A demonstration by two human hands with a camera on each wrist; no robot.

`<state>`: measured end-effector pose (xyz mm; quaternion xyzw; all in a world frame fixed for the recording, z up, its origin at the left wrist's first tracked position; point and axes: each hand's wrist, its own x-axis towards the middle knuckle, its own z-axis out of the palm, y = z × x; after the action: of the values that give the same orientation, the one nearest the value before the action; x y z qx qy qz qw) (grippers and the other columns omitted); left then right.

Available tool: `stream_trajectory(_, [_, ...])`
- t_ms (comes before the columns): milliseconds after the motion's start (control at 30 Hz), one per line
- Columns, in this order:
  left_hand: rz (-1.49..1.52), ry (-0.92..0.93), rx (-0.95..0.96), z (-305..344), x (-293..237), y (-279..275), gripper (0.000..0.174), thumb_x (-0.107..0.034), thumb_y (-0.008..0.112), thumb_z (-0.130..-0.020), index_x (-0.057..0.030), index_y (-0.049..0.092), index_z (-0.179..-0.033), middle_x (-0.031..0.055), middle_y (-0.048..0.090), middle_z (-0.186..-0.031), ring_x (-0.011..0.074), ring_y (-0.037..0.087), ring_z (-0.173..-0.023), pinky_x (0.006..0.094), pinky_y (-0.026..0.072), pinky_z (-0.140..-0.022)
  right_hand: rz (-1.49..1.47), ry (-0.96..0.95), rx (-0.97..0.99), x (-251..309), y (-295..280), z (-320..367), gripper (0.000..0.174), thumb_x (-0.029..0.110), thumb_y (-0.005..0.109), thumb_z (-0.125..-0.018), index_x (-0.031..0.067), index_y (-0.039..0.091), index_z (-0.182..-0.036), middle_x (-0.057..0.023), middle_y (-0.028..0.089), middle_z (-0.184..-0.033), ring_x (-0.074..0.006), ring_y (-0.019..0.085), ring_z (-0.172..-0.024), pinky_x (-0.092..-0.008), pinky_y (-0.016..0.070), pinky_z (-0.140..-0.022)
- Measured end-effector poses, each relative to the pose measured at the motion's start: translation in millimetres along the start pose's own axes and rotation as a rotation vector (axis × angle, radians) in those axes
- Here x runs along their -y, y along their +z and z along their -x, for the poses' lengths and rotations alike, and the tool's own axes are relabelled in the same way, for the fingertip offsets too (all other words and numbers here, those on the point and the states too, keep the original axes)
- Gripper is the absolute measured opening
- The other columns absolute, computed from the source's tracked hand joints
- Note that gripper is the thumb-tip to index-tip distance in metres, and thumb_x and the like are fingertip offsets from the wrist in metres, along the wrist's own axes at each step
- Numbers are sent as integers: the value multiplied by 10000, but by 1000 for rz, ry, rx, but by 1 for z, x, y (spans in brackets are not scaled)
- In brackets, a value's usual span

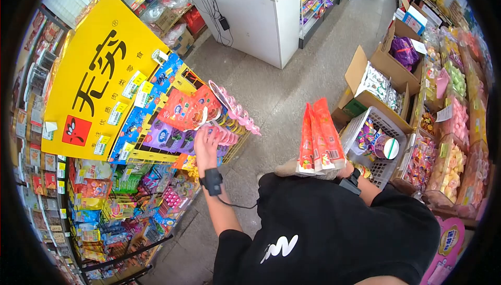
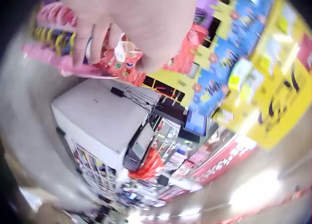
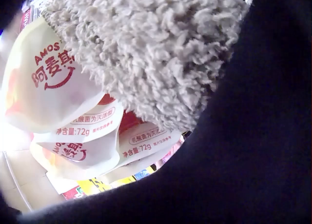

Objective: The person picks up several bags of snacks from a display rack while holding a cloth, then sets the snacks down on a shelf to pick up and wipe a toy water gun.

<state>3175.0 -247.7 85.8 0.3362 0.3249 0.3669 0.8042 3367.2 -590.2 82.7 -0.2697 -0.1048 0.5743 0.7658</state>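
Note:
My left hand (image 1: pixel 207 146) is at the yellow rack, fingers on the lower edge of a red candy packet (image 1: pixel 206 106). In the left wrist view, the thumb and fingers pinch this red packet (image 2: pixel 119 63). Purple grape candy packets (image 1: pixel 167 136) hang just below it. Pink ring-like items (image 1: pixel 224 136) hang beside the fingers. My right hand (image 1: pixel 345 170), mostly hidden, grips several upright red-and-white candy bags (image 1: pixel 318 136) near my body. The right wrist view shows the white bottoms of these bags (image 3: pixel 53 82), marked AMOS, against fluffy grey fabric (image 3: pixel 151 53).
A large yellow sign (image 1: pixel 99 76) tops the rack at left. A white counter (image 1: pixel 255 24) stands ahead across the grey floor (image 1: pixel 266 86). On the right are a grey plastic basket (image 1: pixel 357 139), an open cardboard box (image 1: pixel 360 66) and candy bins (image 1: pixel 443 175).

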Motion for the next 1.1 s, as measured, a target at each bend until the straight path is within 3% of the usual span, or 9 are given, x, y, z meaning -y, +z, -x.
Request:
stream_trajectory(233, [466,-162,-67,-62,6,-7,393,-181,664,-853,-15,482,-1159,156,508,-1276,318,480,-1222,496,388,-1044,-32,-3,-3,2,-2,9,405,167,509,-970,70,426,-1354,-80,539,-1290,-186,584,-1094,-349,521,-910])
stream_trajectory(400, [412,-59,-215,-94,32,-64,242,100,531,-826,76,537,-1066,172,600,-1080,277,593,-1052,355,524,-923,-68,-16,-34,4,-1,9,398,173,507,-972,66,433,-1347,-80,547,-1281,-186,590,-1085,-349,523,-905])
stream_trajectory(567, [271,87,-421,-112,57,-85,196,78,548,-828,52,579,-1020,131,622,-977,233,612,-928,339,526,-888,-101,-21,-69,4,-3,17,391,179,505,-973,62,440,-1341,-80,554,-1273,-186,595,-1077,-349,525,-900])
stream_trajectory(667, [334,-200,-293,-113,57,-76,180,2,606,-839,-14,607,-1018,87,638,-896,241,620,-926,382,507,-911,-125,8,-96,2,-3,20,387,182,504,-974,60,445,-1337,-80,559,-1268,-186,598,-1072,-349,527,-896])
stream_trajectory(800, [412,-375,-404,-140,75,-55,404,22,606,-823,30,476,-1205,166,463,-1268,334,438,-1242,518,408,-1037,-150,5,-114,-4,4,15,382,187,502,-976,57,451,-1332,-80,565,-1261,-186,602,-1065,-349,528,-892])
stream_trajectory(900, [381,-284,-197,-149,82,-56,417,9,623,-822,18,482,-1215,155,464,-1253,314,449,-1223,499,415,-1031,-177,-7,-149,-8,9,10,379,191,501,-977,55,455,-1328,-80,569,-1256,-186,605,-1060,-349,530,-889])
stream_trajectory(933, [463,-325,-256,-144,78,-50,341,-52,667,-827,-19,557,-1148,108,563,-1081,248,552,-1042,441,471,-951,-196,-12,-165,-12,12,9,378,192,500,-977,54,457,-1327,-80,571,-1254,-186,606,-1058,-349,530,-888])
stream_trajectory(1067, [321,-509,-212,-149,84,-96,146,-211,705,-847,-104,658,-934,-15,584,-682,138,549,-665,325,477,-727,-276,-73,-222,-12,12,5,374,197,499,-979,51,463,-1321,-80,577,-1248,-186,610,-1051,-349,532,-884])
stream_trajectory(1100, [170,-448,-153,-134,80,-95,186,-256,703,-855,-99,649,-940,0,606,-746,140,558,-709,323,468,-720,-294,-88,-237,-15,16,2,373,198,498,-979,50,464,-1320,-80,579,-1246,-186,611,-1050,-349,532,-883])
